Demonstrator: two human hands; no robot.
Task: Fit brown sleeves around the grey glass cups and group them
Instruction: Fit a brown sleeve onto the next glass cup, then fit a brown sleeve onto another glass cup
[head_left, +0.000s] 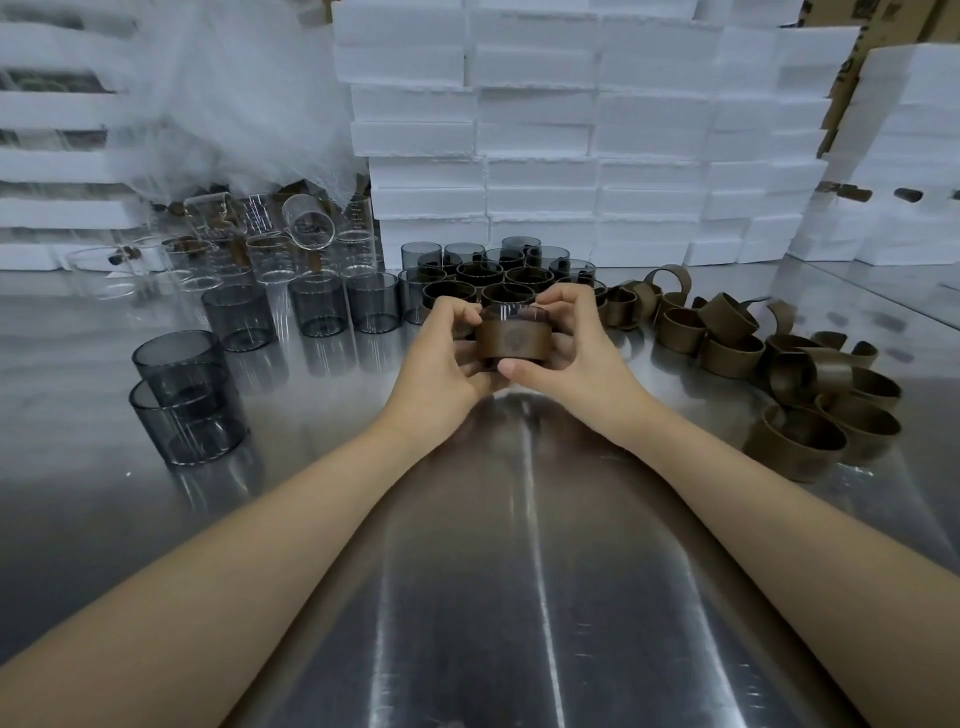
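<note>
Currently, above the shiny steel tabletop (519, 571), the left hand (441, 353) and right hand (566, 348) are both gripping one squat grey glass cup (511, 312), fingers curling round it. They are seating a brown band-shaped sleeve (511, 345) around its wall, the rim showing above. Next move, likely: placing it gently among the sleeved cups (498, 280) just behind.

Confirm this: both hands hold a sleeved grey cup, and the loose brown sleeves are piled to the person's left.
Wrong side. The head view shows the loose brown sleeves piled to the person's right. The left hand and right hand do hold the sleeved grey cup.
</note>
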